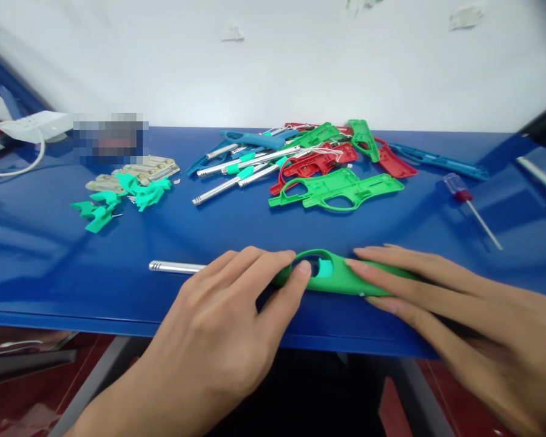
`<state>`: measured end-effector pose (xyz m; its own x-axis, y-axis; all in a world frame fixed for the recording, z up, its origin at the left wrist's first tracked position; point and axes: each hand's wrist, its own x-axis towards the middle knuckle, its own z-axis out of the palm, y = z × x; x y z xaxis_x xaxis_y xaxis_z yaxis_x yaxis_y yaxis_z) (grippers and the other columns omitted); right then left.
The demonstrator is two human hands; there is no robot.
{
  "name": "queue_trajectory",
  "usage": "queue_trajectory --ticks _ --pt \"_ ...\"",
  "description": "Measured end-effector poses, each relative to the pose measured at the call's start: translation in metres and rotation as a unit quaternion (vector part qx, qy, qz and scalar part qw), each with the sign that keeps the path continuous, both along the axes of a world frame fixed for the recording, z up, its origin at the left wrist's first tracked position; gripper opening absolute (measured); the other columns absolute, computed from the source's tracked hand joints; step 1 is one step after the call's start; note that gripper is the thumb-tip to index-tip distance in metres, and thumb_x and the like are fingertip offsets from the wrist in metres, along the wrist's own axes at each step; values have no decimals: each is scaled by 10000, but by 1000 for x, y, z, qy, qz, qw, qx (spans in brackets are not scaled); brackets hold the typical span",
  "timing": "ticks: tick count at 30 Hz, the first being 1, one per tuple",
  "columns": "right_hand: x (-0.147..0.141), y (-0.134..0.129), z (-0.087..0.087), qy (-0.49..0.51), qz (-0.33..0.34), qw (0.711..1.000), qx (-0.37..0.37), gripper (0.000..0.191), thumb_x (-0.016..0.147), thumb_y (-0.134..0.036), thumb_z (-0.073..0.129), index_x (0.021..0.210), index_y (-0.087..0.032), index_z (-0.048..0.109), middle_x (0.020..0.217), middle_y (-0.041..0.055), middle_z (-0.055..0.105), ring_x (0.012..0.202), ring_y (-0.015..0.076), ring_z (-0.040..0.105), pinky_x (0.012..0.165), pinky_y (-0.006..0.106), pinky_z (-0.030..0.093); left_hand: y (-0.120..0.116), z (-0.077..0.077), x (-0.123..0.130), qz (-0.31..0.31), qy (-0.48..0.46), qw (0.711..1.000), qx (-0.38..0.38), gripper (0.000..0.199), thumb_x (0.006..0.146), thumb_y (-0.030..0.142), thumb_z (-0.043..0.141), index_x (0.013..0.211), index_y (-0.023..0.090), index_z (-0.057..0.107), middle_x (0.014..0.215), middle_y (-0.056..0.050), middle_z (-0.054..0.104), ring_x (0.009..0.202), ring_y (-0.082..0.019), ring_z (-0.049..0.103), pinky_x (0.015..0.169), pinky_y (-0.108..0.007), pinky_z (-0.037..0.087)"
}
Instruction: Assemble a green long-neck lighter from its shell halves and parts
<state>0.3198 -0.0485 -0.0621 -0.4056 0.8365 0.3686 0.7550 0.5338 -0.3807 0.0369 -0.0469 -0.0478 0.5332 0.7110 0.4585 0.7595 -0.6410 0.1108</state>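
Note:
A green gas lighter (346,276) with a long silver tube (175,267) lies along the front of the blue table, its tube pointing left. A teal trigger (325,268) shows inside its finger loop. My left hand (236,309) is closed around the front of the body, thumb and fingers pinching beside the loop. From the right, my right hand (450,303) grips the handle end, fingers above and thumb below. The handle's far end is hidden under the right hand.
Behind lie green shell halves (377,185), red shell halves (394,161), blue shell halves (441,161) and silver tubes (218,189). A screwdriver (461,194) rests at right. Teal triggers (100,215) and beige parts (148,169) sit left, near a white power strip (40,124).

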Motion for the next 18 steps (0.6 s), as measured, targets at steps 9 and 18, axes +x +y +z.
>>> queue_trajectory --ticks 9,18 --pt "-1 1 3 -18 -14 1000 10 398 1089 -350 479 1416 -549 588 1396 -69 628 1138 249 717 900 374 660 0 1 -1 -10 -11 999 -43 438 1153 295 301 1328 267 702 1250 -67 735 1022 -242 717 873 -433 609" --pt "7 2 2 -27 -17 999 23 414 1093 -380 517 1460 -570 532 1408 -95 614 1157 217 690 936 385 599 4 5 -3 -38 9 999 -36 434 1145 249 302 1377 237 668 1301 -79 713 1078 -268 706 880 -452 589"
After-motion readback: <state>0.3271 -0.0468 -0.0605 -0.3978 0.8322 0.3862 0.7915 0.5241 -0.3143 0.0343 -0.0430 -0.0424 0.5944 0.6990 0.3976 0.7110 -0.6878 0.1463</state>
